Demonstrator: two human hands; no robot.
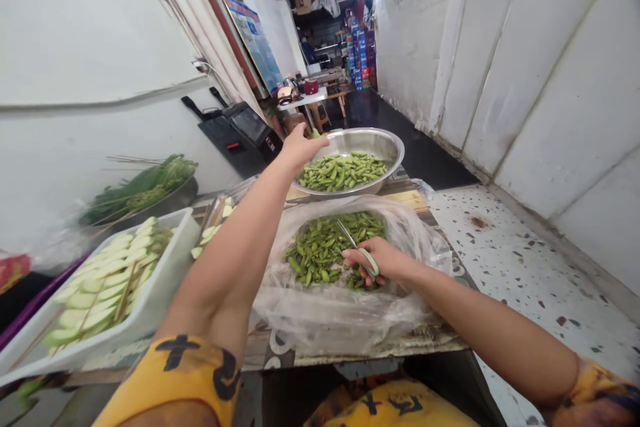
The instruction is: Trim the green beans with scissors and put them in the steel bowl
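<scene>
My left hand [301, 145] reaches out to the left rim of a steel bowl [387, 142] that holds green bean pods [344, 171]; its fingers curl at the rim, and what they hold is hidden. My right hand [379, 261] is closed on green-handled scissors [359, 247], blades pointing up and left. It rests over a pile of green pods [320, 247] lying in a clear plastic bag [345, 310] in front of the bowl.
A white tray [165, 273] of skewered pale green slices stands at the left. Behind it a dark pan holds leafy skewers [143, 190]. A black scale [245, 130] sits against the left wall. Speckled floor [520, 260] runs along the right, by the white wall.
</scene>
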